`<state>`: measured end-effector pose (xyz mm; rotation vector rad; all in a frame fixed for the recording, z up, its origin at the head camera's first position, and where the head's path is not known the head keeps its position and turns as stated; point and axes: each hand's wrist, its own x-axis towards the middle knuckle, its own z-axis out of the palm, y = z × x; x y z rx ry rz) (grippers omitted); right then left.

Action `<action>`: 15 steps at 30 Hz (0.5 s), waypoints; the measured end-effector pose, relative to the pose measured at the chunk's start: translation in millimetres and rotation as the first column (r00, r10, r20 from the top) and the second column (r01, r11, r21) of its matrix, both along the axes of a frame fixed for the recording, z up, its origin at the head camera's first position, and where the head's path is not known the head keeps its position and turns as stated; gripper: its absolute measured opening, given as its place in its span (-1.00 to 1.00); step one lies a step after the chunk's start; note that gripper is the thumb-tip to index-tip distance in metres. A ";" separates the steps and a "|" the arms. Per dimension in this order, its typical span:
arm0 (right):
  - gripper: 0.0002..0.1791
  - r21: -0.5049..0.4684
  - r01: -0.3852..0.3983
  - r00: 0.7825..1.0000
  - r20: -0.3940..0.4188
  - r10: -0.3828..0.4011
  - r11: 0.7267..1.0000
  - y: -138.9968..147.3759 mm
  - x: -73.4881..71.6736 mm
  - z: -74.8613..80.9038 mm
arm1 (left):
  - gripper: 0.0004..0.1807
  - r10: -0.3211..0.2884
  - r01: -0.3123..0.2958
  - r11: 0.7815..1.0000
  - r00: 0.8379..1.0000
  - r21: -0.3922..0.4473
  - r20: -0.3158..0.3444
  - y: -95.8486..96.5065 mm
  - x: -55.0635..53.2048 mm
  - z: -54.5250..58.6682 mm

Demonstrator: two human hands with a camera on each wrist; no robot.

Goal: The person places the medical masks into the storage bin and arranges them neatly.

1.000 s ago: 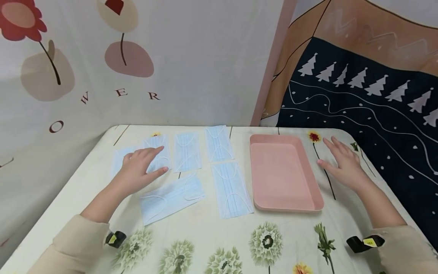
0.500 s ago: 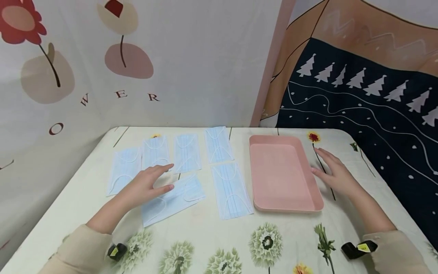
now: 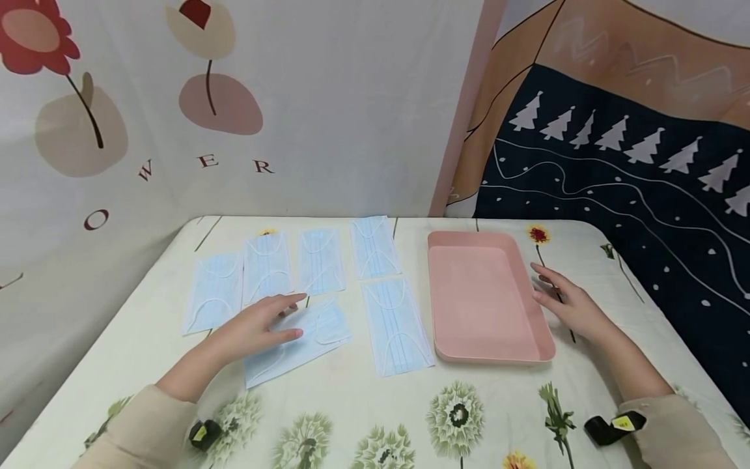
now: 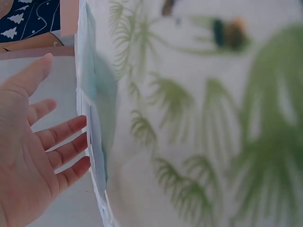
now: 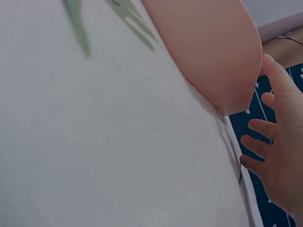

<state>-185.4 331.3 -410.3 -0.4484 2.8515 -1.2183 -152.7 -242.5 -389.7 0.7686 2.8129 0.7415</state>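
Note:
Several light-blue disposable face masks lie flat on the table, ear loops showing. My left hand is over the left part of the slanted front mask, fingers relaxed and thumb apart, partly hiding it. In the left wrist view, the fingers of the left hand are near the edge of a pale blue mask; contact is unclear. My right hand is beside the right wall of a pink rectangular tray, holding nothing. The right wrist view shows the right hand with loose fingers near the tray's wall.
Behind the slanted mask lie a left mask, another mask and a third. Two more, a far mask and a near mask, lie left of the tray. Printed fabric hangs behind the flowered tablecloth.
My left hand has come nearer and slightly right, from over the back-left masks to the slanted mask. The right hand has moved left and nearer, closer to the tray. Masks and tray look unmoved.

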 end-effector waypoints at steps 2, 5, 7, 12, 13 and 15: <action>-0.31 -0.011 -0.005 1.000 0.008 0.005 1.000 0.8 0.2 -3.4 | -0.21 -0.009 0.009 1.000 1.000 0.000 0.006 -0.2 -0.2 -0.8; -0.34 -0.037 -0.017 1.000 0.006 0.017 0.999 2.3 0.2 -8.7 | -0.21 -0.016 0.016 1.000 1.000 0.011 0.019 -0.3 -0.8 -1.7; -0.35 -0.062 -0.026 1.000 0.005 0.027 0.998 3.2 0.0 -11.7 | -0.22 -0.020 0.019 1.000 0.999 0.019 0.028 -0.3 -1.5 -2.4; -0.37 -0.118 -0.057 0.998 -0.001 0.057 0.991 4.4 -0.3 -16.4 | -0.24 -0.028 0.028 1.000 0.999 0.014 0.025 0.0 -4.5 -4.7; -0.38 -0.129 -0.063 0.998 -0.005 0.063 0.990 4.5 -0.5 -17.2 | -0.25 -0.031 0.031 0.999 0.999 0.012 0.025 -0.1 -5.3 -5.4; -0.39 -0.150 -0.073 0.997 -0.010 0.072 0.986 4.4 -0.9 -18.5 | -0.25 -0.034 0.034 0.999 0.999 0.008 0.028 -0.4 -7.2 -7.0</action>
